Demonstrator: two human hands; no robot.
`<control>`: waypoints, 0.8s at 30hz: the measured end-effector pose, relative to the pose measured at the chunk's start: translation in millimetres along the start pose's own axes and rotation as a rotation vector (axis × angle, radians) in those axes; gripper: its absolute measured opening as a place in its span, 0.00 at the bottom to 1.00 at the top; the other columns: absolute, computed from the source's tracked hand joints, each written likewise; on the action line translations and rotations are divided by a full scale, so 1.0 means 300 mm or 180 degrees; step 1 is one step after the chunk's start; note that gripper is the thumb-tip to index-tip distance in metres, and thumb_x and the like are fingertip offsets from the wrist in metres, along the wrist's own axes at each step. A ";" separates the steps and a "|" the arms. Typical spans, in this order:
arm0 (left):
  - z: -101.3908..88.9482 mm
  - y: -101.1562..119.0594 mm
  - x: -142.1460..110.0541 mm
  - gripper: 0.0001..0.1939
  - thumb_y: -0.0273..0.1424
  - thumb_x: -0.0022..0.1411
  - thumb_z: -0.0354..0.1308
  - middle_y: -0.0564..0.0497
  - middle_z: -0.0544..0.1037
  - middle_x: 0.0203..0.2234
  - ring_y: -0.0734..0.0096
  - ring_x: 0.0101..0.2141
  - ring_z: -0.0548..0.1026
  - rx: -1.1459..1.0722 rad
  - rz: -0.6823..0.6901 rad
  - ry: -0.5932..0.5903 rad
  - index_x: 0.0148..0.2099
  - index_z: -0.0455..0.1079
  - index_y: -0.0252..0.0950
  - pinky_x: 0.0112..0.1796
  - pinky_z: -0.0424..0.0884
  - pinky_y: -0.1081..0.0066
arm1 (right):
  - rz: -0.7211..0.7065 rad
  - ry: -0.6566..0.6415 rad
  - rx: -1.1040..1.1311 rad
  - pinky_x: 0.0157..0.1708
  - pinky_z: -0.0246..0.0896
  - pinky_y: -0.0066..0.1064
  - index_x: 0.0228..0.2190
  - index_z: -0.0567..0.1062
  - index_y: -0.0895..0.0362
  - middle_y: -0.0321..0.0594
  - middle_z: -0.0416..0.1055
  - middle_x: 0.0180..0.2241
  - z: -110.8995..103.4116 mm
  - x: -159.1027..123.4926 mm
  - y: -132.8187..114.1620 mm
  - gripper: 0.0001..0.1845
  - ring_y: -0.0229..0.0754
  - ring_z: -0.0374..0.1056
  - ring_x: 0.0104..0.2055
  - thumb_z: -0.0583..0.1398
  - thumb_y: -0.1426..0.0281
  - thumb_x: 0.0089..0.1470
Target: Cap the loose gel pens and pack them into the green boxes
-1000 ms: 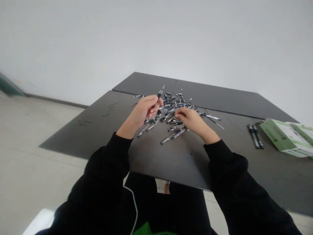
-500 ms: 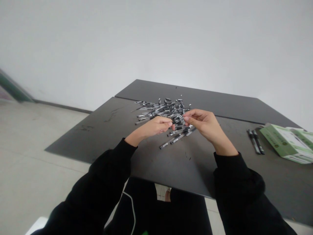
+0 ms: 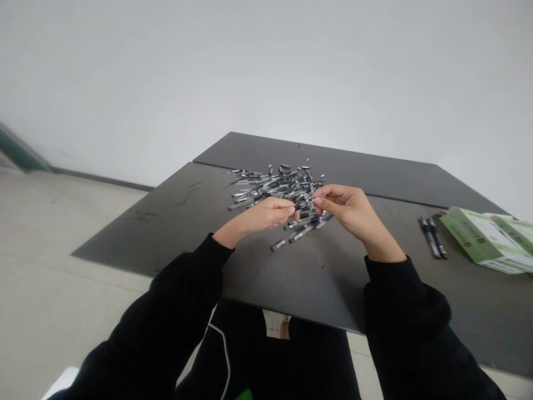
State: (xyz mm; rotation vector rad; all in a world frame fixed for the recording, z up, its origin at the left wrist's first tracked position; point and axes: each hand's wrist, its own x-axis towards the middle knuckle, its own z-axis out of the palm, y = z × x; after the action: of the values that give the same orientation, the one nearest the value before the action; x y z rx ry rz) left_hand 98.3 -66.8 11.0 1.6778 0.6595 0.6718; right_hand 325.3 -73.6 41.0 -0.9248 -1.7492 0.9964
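A loose heap of pen parts [image 3: 254, 186], clear barrels, black grips and small caps, is spread over the middle of the dark table. Just in front of it, my left hand [image 3: 270, 214] is closed on a pen, whose black grip [image 3: 297, 208] pokes out past the thumb and index finger. To its right, my right hand [image 3: 347, 211] is closed in a pinch close to that pen's tip. Whatever lies between the right fingertips is too small to make out. Several clear barrels [image 3: 282, 241] lie below the hands, pointing towards the near edge.
Two assembled-looking pens [image 3: 433, 238] lie side by side on the right, beside green and white boxes [image 3: 478, 239]. A seam crosses the dark table [image 3: 250, 272] behind the heap. Beyond it stands a pale wall [image 3: 266, 72].
Both hands keep nearly the same pose, fingertips close together. The whole view has shifted slightly, with the table appearing a little higher and further left.
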 end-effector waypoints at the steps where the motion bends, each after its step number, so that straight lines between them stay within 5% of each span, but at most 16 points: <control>1: 0.000 -0.001 0.000 0.15 0.38 0.70 0.50 0.60 0.57 0.19 0.79 0.18 0.53 -0.0026 0.0008 -0.0025 0.38 0.70 0.32 0.20 0.50 0.75 | 0.0010 -0.0040 -0.0008 0.31 0.66 0.33 0.30 0.79 0.57 0.37 0.74 0.24 0.002 0.000 0.001 0.16 0.38 0.68 0.27 0.71 0.57 0.49; 24: 0.012 -0.001 0.001 0.16 0.37 0.68 0.51 0.59 0.60 0.19 0.79 0.19 0.56 0.0212 -0.0164 0.0271 0.38 0.75 0.32 0.21 0.51 0.76 | 0.0160 -0.0082 0.0055 0.28 0.62 0.31 0.30 0.81 0.57 0.38 0.75 0.25 0.029 -0.007 0.017 0.14 0.37 0.67 0.26 0.72 0.60 0.47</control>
State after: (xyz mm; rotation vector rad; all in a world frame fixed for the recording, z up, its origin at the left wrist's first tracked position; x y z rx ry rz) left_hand 101.1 -68.7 10.0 1.6948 0.7907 0.6943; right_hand 318.7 -75.5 33.3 -0.9530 -1.7434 1.0587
